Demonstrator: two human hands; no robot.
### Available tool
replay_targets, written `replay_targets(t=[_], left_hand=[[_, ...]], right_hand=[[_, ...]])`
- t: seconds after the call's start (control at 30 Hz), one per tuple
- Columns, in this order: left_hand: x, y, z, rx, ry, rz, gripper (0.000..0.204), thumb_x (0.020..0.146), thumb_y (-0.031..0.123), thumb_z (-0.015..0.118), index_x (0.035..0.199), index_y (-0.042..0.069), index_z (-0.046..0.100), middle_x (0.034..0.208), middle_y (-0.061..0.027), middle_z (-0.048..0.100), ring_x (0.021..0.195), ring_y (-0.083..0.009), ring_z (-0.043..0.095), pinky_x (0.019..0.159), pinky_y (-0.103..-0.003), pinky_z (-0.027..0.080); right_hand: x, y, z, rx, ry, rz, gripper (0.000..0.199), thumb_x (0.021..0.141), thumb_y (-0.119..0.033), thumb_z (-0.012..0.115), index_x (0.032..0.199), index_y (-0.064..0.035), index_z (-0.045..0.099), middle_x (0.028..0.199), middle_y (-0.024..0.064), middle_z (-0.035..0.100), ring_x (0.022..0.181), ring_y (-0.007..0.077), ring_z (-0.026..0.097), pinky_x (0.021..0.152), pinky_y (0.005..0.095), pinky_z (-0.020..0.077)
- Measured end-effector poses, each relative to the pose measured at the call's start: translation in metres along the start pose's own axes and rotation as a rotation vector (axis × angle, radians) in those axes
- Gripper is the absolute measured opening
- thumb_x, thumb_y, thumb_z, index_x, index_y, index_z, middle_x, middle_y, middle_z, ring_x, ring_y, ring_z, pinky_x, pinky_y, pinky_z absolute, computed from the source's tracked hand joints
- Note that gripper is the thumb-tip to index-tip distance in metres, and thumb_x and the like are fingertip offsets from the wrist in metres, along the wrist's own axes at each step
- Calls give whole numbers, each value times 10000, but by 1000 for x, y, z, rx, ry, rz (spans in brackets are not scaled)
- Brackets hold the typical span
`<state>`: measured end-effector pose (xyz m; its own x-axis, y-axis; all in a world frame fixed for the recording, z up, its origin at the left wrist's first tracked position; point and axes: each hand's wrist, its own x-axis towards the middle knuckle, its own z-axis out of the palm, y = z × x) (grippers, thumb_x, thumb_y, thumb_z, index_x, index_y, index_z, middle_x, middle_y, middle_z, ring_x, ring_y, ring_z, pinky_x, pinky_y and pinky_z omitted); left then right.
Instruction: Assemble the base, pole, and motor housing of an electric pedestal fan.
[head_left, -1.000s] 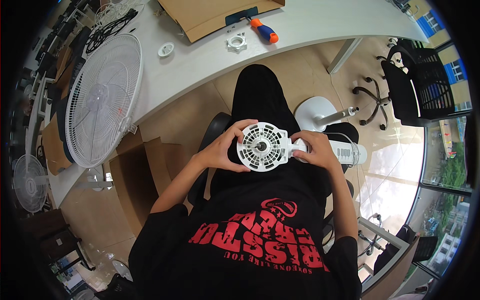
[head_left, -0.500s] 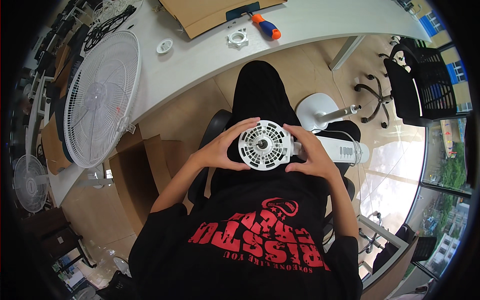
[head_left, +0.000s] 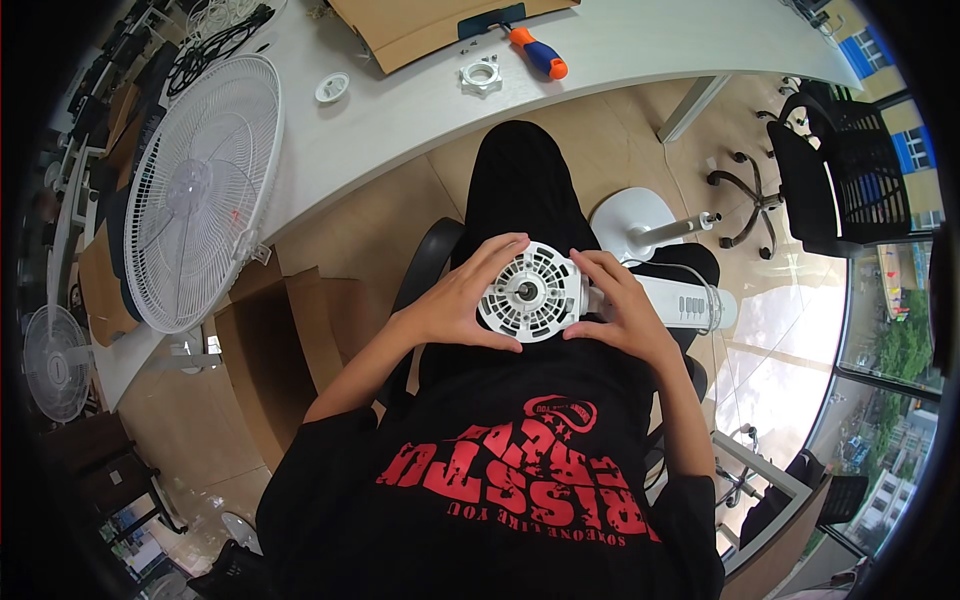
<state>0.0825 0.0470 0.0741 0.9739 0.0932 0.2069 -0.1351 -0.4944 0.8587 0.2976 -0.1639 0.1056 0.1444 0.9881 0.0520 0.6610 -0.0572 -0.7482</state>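
An office with a wooden floor is seen from above, and a long white desk curves across the far side. Nearest, in the lap of the seated person, a round white fan motor housing is held face up, its slotted disc turned toward the camera and a short shaft seen at its centre. The left hand is curled against the housing's left rim, fingers spread over the far-left edge. The right hand is wrapped around the right side, where the white control column joins. The long axis of the assembly is laid left to right, the column running out to the right past the right hand. Both hands are touching the housing, one on each side.

Just beyond the knees, a round white fan base is set on the floor. An open cardboard box is seen at the left; what is in it cannot be told. A white fan grille is leaned at the desk's left edge. Farther off, a white locking nut, a small white cap, an orange-and-blue screwdriver and flat cardboard are laid on the desk.
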Motion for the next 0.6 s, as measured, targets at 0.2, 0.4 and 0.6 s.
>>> replay_targets(t=[0.2,0.4,0.6], left_hand=[[1,-1,-1,29,-12,-23,1308,643,459,978,1639,7,260,1626,-222,324,1481,-405,422,1184,-459,411],[3,4,-2,41,-31,-65,1312,638,459,980,1641,10,263,1616,-225,337,1463,-410,441,1173,-459,419],[7,5,-5,14,-58,-86,1316,626,460,987,1638,11,276,1613,-224,343,1460,-404,447,1179,-450,418]], right_hand=[[3,-3,-5,59,-32,31,992,734,-407,927,1549,-51,488,1410,149,578,1227,353,618,1025,418,510],[3,-8,-7,122,1,21,939,754,-365,924,1539,-59,508,1407,152,583,1246,350,619,1039,415,510],[4,-7,-9,125,-23,38,914,736,-336,937,1517,-71,542,1386,142,596,1236,335,629,1034,407,514]])
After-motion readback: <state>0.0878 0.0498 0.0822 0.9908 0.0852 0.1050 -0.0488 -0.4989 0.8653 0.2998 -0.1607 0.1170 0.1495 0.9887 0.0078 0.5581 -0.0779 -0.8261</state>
